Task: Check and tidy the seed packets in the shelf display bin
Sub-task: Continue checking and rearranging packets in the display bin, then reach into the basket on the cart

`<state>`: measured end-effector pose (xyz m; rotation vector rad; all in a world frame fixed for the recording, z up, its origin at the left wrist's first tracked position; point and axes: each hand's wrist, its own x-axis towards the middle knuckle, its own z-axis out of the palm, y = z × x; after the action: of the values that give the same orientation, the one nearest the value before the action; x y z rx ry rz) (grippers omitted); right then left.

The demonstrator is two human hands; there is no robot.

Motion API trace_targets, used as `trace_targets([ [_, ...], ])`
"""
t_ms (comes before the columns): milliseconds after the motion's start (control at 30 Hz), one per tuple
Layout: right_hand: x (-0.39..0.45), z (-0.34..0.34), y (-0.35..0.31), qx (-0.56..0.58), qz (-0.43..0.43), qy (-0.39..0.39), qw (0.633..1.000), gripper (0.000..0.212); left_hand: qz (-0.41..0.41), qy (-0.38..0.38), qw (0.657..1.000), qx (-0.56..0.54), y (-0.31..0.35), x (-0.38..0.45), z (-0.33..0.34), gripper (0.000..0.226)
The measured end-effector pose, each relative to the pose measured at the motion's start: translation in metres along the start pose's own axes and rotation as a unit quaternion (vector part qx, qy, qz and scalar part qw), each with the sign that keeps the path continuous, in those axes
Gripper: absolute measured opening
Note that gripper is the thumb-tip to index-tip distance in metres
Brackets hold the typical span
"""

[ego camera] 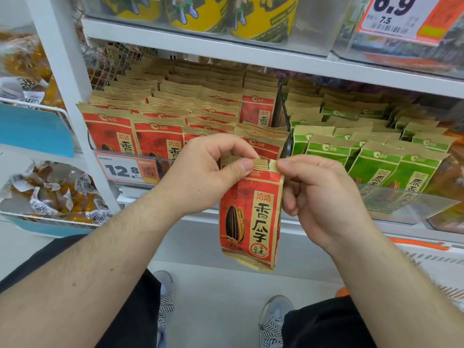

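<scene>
orange price tag (401,18) cut off above

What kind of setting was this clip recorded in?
Most likely a shop aisle, probably a snack section. White shelves hold rows of red seed packets and green seed packets in display bins, and price tags are clipped along the shelf edges. Both hands pinch the top of one red packet.

a retail shop, most likely a grocery or convenience store, is shown. white metal shelving (251,56) is stocked with rows of identical red paper seed packets (155,144) and green paper seed packets (376,162), separated in clear plastic bins (401,199). an orange-and-white price label reading 12.8 (128,169) is fixed to the shelf edge, and a larger orange price tag reading 6.9 (396,16) is seen above.
</scene>
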<state>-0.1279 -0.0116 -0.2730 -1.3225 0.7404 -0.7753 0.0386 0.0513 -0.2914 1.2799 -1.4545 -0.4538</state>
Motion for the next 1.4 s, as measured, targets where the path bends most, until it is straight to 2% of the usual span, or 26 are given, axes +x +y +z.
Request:
trace_targets([
  [233, 0.002, 0.0, 0.003, -0.002, -0.004, -0.001, 1.0, 0.034, -0.008, -0.002, 1.0, -0.004, 0.002, -0.001, -0.001, 0.013],
  [367, 0.004, -0.002, 0.006, -0.034, -0.017, -0.012, 0.999, 0.019, -0.01, 0.002, 1.0, 0.011, 0.003, -0.001, -0.002, 0.017],
  [633, 0.002, -0.01, -0.01, -0.118, -0.069, 0.016, 0.991, 0.017, -0.006, -0.008, 0.998, 0.056, 0.014, 0.002, 0.0, 0.024],
  [733, -0.008, -0.024, -0.02, -0.164, -0.039, 0.006, 0.986, 0.02, 0.001, -0.007, 0.999, 0.042, 0.022, 0.013, 0.009, 0.025],
  [867, -0.032, -0.049, -0.03, -0.228, 0.044, -0.022, 0.972, 0.017, 0.015, 0.003, 1.0, -0.014, 0.039, 0.037, 0.033, 0.026],
  [1033, -0.067, -0.083, -0.041, -0.227, 0.064, 0.078, 0.969, 0.02, -0.005, -0.039, 0.998, -0.056, 0.059, 0.06, 0.08, 0.023],
  [1167, -0.095, -0.115, -0.047, -0.243, 0.085, 0.081, 0.963, 0.024, -0.053, -0.079, 0.991, -0.096, 0.078, 0.071, 0.124, 0.018],
  [1300, -0.117, -0.16, -0.035, -0.242, 0.089, 0.15, 0.954, 0.019, -0.099, -0.113, 0.979, -0.139, 0.088, 0.076, 0.18, 0.007],
  [1400, -0.132, -0.197, -0.023, -0.228, 0.096, 0.181, 0.952, 0.023, -0.147, -0.152, 0.967, -0.145, 0.085, 0.073, 0.219, 0.031],
])
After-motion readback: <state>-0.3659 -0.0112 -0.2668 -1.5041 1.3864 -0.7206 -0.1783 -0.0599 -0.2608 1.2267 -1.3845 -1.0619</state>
